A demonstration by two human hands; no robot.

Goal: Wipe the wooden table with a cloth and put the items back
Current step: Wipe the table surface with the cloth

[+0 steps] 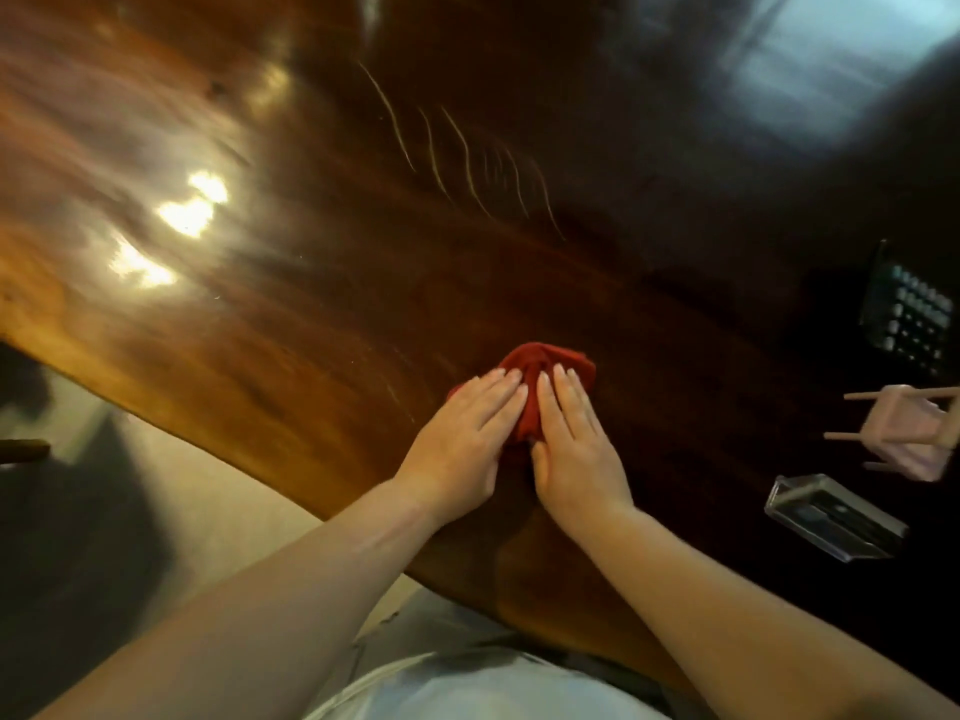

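Note:
A bunched red cloth (540, 363) lies on the glossy dark wooden table (322, 262), near its front edge. My left hand (462, 439) and my right hand (576, 449) lie flat side by side on top of the cloth, fingers stretched out and pressing it onto the wood. Most of the cloth is hidden under my palms. At the right edge of the table sit a black calculator (911, 319), a small pink toy chair (906, 433) lying on its side, and a clear plastic case (836, 517) with dark contents.
The table's curved front edge runs from the far left down to my body. Pale floor (208, 491) shows below it on the left, with a dark shape there. Bright light reflections sit on the table's left and upper right.

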